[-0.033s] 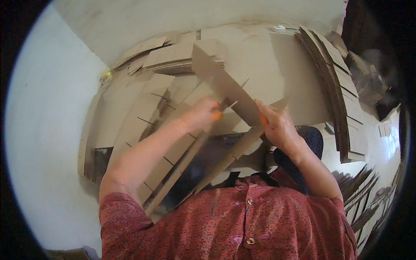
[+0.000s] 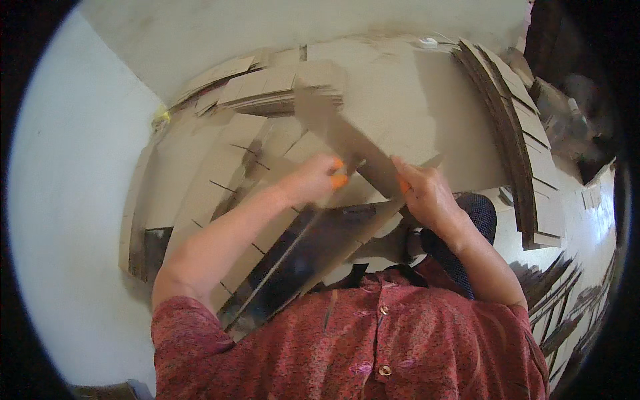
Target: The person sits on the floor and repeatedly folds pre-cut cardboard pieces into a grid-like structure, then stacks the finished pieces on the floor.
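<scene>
Brown cardboard strip (image 2: 375, 157), likely light and stiff (thin board can crease), slants ahead of you; hold its edge, where your right hand (image 2: 430, 195) grips. Your left hand (image 2: 319, 179) clenches another, edge-on strip (image 2: 287, 253).

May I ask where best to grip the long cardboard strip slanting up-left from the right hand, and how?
Probably pinch the cardboard strip at its near end, from the right, as the right hand does: the strip is flat, its far end pointing away.

Stacks of slotted cardboard strips (image 2: 267, 87) lie on the floor (image 2: 390, 73) (a small white object (image 2: 429, 43) too).
</scene>
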Demonstrator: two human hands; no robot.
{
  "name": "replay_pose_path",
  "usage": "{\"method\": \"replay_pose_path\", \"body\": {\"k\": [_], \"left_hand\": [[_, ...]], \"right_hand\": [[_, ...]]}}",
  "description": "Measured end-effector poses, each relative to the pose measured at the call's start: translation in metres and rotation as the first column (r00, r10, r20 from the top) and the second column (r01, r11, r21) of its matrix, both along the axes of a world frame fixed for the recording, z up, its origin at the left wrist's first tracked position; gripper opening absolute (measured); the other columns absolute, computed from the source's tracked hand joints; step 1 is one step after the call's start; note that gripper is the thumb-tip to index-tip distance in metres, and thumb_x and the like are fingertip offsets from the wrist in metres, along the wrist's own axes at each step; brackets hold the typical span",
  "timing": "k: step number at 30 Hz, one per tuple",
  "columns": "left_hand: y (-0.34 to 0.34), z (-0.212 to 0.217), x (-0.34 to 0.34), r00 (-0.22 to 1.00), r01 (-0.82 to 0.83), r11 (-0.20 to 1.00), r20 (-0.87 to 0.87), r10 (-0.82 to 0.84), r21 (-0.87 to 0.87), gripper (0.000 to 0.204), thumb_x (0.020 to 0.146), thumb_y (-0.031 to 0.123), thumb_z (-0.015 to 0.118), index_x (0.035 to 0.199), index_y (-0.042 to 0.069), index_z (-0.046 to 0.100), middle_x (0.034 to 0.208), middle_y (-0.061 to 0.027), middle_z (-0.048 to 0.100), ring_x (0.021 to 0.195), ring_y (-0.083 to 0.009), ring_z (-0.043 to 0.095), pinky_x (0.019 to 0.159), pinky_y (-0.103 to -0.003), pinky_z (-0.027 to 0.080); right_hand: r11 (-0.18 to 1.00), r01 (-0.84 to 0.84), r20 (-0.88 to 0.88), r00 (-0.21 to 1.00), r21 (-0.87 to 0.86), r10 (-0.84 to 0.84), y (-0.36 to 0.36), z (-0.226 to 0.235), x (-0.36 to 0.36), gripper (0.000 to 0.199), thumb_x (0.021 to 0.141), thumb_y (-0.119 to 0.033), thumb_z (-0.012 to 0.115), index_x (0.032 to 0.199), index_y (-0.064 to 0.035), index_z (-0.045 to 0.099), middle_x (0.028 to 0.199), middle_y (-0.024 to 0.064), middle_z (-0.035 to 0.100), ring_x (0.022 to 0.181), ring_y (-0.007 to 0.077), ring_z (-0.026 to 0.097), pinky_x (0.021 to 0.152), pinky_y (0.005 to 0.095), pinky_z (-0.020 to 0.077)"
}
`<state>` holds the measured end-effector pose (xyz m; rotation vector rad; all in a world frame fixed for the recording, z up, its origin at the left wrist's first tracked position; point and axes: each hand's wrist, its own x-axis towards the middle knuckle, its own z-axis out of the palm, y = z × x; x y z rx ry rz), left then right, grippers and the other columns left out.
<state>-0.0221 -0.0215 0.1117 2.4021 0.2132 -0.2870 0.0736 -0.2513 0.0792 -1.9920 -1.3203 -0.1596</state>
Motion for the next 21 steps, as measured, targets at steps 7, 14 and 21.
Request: {"method": "replay_pose_path", "body": {"k": [7, 14, 21], "left_hand": [[0.013, -0.025, 0.0, 0.962, -0.077, 0.994, 0.258, 0.095, -0.078, 0.036, 0.087, 0.029, 0.065, 0.108, -0.001, 0.063, 0.088, -0.0137, 0.065, 0.085, -0.021, 0.062, 0.076, -0.036, 0.05], [0.057, -0.092, -0.01, 0.998, -0.002, 0.671, -0.037, 0.044, 0.742, 0.03, 0.084, 0.021, 0.061, 0.105, -0.001, 0.064, 0.085, -0.0207, 0.065, 0.084, -0.0374, 0.063, 0.075, -0.047, 0.051], [0.073, -0.028, 0.01, 0.922, -0.381, 0.912, 0.136, 0.363, 0.153, 0.026, 0.082, 0.019, 0.056, 0.096, 0.0, 0.067, 0.088, -0.0184, 0.068, 0.082, -0.0301, 0.065, 0.074, -0.037, 0.05]], "right_hand": [[0.984, 0.023, -0.055, 0.998, -0.175, -0.033, -0.01, -0.009, 0.008, 0.047, 0.081, -0.006, 0.053, 0.128, -0.0047, 0.048, 0.074, 0.0234, 0.062, 0.071, 0.0421, 0.062, 0.063, 0.0514, 0.0474], [0.964, 0.018, -0.001, 1.0, -0.266, -0.019, -0.003, -0.011, 0.016, 0.055, 0.081, -0.004, 0.055, 0.135, -0.0068, 0.045, 0.076, 0.0243, 0.063, 0.069, 0.0421, 0.062, 0.062, 0.0505, 0.0477], [0.998, -0.052, 0.0, 0.999, -0.023, 0.053, -0.022, -0.006, 0.005, 0.05, 0.08, -0.003, 0.055, 0.129, -0.0083, 0.052, 0.081, 0.0235, 0.062, 0.068, 0.0415, 0.06, 0.062, 0.0485, 0.0477]]}}
